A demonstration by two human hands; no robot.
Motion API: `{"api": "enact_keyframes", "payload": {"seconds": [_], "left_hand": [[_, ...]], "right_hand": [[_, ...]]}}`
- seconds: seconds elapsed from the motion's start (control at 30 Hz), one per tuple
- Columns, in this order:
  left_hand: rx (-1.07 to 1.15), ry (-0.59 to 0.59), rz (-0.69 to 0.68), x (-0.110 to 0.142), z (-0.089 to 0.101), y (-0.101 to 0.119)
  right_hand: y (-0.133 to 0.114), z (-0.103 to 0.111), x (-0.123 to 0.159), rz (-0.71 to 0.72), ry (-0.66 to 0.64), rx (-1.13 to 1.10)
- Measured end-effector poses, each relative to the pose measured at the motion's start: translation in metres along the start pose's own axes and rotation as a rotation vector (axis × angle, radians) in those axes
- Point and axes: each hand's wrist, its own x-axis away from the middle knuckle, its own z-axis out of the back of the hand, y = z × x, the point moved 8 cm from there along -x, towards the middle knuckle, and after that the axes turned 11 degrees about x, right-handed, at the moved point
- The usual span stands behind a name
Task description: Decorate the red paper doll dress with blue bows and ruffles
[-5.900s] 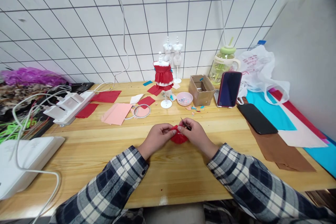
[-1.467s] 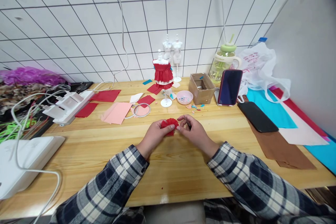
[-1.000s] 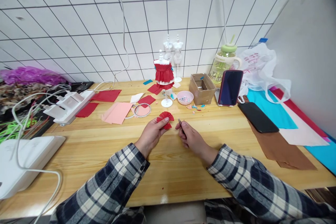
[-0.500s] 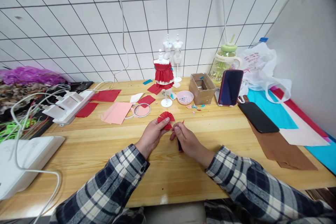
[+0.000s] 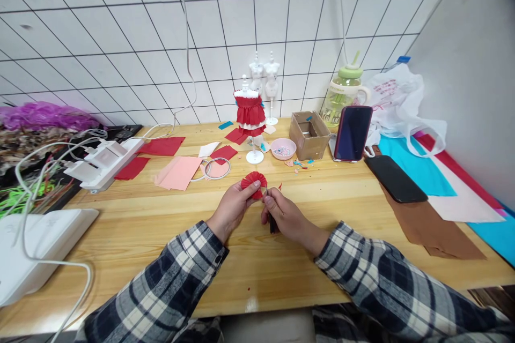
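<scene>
A pleated red cloth fan [image 5: 254, 179], gathered into a near-circle, is pinched between the thumb and fingers of my left hand [image 5: 237, 204]. Close by on its right, my right hand [image 5: 285, 213] is closed around slim dark-handled snips [image 5: 273, 224]. Their thin metal tip reaches the lower right edge of the red cloth; the fingers cover most of the tool. A small red scrap [image 5: 280, 186] lies just beyond the right hand. Behind the hands, a white mini dress form [image 5: 255, 157] wears a ruffled red dress [image 5: 250, 110].
Bare dress forms [image 5: 271, 77] stand against the tiled wall. Right of centre are a pink bead bowl [image 5: 284, 156], a cardboard box [image 5: 311, 142], a propped phone [image 5: 353, 134] and a black phone [image 5: 396, 179]. Leftward lie metal rings [image 5: 218, 177], pink cloth [image 5: 177, 173] and a power strip [image 5: 104, 166].
My right hand has shifted slightly left, bringing the tool closer to the cloth. My left hand keeps its hold on the red cloth, almost still.
</scene>
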Motion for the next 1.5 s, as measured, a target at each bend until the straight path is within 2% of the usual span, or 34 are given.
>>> {"api": "enact_keyframes", "payload": {"seconds": [0.17,0.6,1.07,1.5], "left_hand": [[0.008,-0.011,0.003,-0.0003,-0.0001,-0.0007],[-0.001,-0.066,0.006,-0.0025,-0.0009,-0.0017],[0.011,-0.049,0.013,-0.0007,-0.0003,-0.0005],[0.012,-0.059,0.014,-0.001,-0.0014,-0.0013]], "right_hand": [[0.0,-0.001,0.0005,-0.016,-0.014,-0.005],[-0.0007,0.0059,0.0005,0.005,0.076,0.011],[-0.0016,0.001,0.0009,-0.019,0.017,-0.046],[-0.0028,0.005,0.0007,-0.005,0.05,0.001]]}}
